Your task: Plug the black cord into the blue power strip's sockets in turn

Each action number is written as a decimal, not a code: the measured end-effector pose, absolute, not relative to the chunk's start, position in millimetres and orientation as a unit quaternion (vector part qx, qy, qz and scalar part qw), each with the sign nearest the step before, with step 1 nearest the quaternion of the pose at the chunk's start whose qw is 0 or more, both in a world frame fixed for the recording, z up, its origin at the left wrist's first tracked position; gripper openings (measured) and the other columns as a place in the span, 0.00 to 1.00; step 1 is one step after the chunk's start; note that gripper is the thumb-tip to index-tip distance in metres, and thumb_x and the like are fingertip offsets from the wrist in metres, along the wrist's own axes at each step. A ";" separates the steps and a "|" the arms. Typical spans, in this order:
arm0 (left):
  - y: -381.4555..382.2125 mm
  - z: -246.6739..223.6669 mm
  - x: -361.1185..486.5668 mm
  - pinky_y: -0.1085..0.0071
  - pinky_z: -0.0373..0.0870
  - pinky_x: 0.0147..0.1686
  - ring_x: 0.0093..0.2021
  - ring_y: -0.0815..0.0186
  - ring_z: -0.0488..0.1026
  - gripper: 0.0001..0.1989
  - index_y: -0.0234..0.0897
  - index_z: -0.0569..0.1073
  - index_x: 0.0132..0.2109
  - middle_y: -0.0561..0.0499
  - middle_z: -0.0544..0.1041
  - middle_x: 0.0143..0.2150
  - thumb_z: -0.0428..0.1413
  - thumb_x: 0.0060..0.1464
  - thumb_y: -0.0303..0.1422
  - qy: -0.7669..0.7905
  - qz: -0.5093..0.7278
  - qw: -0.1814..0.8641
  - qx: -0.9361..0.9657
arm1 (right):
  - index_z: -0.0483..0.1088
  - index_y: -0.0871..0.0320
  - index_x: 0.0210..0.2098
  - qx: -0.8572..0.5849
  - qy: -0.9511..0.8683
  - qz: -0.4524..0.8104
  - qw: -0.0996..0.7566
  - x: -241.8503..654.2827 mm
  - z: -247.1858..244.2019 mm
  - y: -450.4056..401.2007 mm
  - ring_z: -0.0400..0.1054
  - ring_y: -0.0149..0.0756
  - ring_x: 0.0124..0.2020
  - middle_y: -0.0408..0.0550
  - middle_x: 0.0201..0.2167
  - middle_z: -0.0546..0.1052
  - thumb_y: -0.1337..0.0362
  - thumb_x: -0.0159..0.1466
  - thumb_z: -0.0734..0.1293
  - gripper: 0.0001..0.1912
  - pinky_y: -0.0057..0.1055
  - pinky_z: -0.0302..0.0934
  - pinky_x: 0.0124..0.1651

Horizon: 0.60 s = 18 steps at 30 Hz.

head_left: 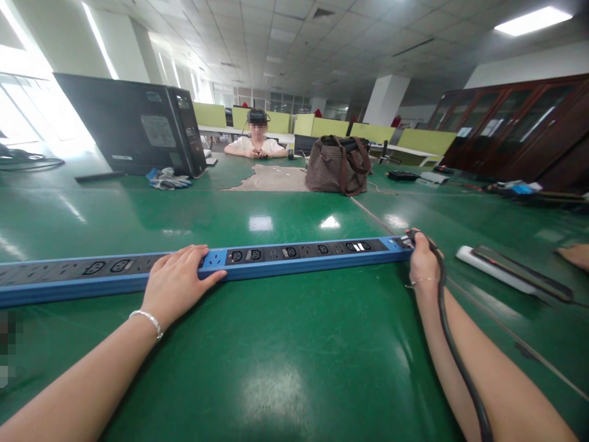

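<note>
A long blue power strip with black sockets lies across the green table, running off the left edge of the view. My left hand grips it left of the middle, fingers over the top and thumb along the near side. At the strip's right end, my right hand is closed around the end of a black power cord. That cord hangs back over my right forearm. My fingers partly hide where the cord meets the strip.
A white bar with a dark phone-like slab lies right of my right hand. Further back are a black computer case, gloves and a brown bag. A person sits across the table; another hand shows at far right.
</note>
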<state>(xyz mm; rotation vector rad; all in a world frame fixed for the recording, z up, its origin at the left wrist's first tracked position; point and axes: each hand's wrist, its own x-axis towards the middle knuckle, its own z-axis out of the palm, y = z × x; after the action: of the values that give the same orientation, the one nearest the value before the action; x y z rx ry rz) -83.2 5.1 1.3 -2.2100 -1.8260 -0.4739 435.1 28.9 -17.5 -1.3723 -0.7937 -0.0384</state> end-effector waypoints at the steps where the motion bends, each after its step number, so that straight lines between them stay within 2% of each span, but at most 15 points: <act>1: 5.2 1.0 -83.4 0.54 0.58 0.55 0.55 0.50 0.67 0.31 0.33 0.66 0.55 0.39 0.72 0.56 0.47 0.54 0.52 -0.624 -0.161 0.118 -0.756 | 0.76 0.60 0.37 -0.625 -0.357 -0.026 0.693 432.4 -16.2 28.7 0.72 0.39 0.40 0.47 0.34 0.79 0.53 0.57 0.61 0.20 0.36 0.64 0.48; 7: 5.7 0.3 -83.8 0.54 0.59 0.55 0.55 0.51 0.67 0.31 0.34 0.65 0.55 0.40 0.71 0.56 0.47 0.54 0.53 -0.621 -0.162 0.122 -0.757 | 0.78 0.57 0.34 -0.656 -0.452 -0.006 0.605 409.3 -5.8 26.2 0.71 0.40 0.44 0.45 0.36 0.80 0.57 0.55 0.64 0.15 0.36 0.61 0.53; 18: 4.9 1.6 -83.4 0.54 0.57 0.56 0.56 0.51 0.66 0.31 0.34 0.65 0.55 0.40 0.71 0.57 0.46 0.54 0.53 -0.627 -0.163 0.107 -0.754 | 0.77 0.53 0.39 -0.701 -0.507 -0.029 0.501 413.9 -13.6 30.4 0.70 0.42 0.46 0.46 0.39 0.79 0.51 0.57 0.62 0.19 0.39 0.59 0.54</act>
<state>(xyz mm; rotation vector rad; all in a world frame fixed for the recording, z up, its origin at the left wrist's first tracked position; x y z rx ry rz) -83.4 4.9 1.6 -2.2201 -1.8458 -0.4790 413.9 30.4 -13.6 -1.6951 -1.2259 -0.0710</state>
